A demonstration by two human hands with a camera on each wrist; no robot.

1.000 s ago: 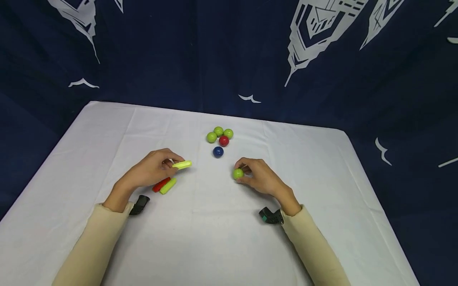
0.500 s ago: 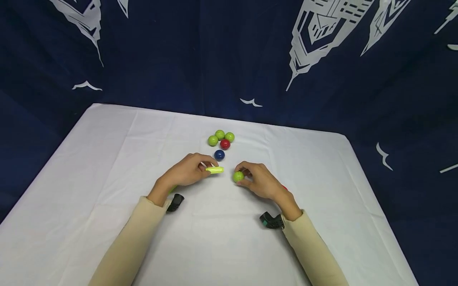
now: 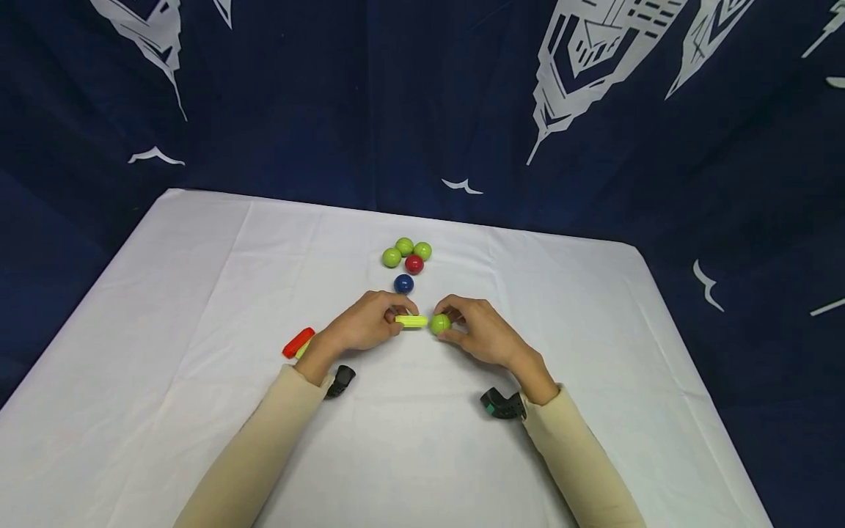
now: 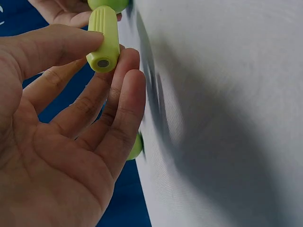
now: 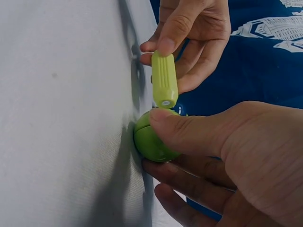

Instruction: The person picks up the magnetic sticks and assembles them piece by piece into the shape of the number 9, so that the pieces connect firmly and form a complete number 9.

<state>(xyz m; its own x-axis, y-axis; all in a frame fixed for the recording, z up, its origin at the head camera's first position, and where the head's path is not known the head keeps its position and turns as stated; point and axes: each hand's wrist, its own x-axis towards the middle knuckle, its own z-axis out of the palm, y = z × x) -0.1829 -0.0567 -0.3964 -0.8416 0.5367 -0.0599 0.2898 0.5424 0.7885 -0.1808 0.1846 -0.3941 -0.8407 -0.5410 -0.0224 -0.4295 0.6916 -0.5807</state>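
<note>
A yellow-green magnetic building stick with ribbed sides is pinched between the thumb and fingers of my left hand. The left wrist view shows a grey metal disc in the near end of this stick. My right hand holds a green ball by its thumb and fingertips, low over the white cloth. The stick's far end points at the ball, very close to it; whether they touch I cannot tell. In the right wrist view the stick stands just beyond the ball.
Beyond the hands lie a blue ball, a red ball and several green balls. Left of my left wrist lies a red stick, beside another yellow-green stick partly hidden by the wrist. A dark blue printed curtain hangs behind the table.
My left hand has carried the yellow-green stick rightward from near the two lying sticks to the green ball. My right hand has stayed almost still, holding the ball.
</note>
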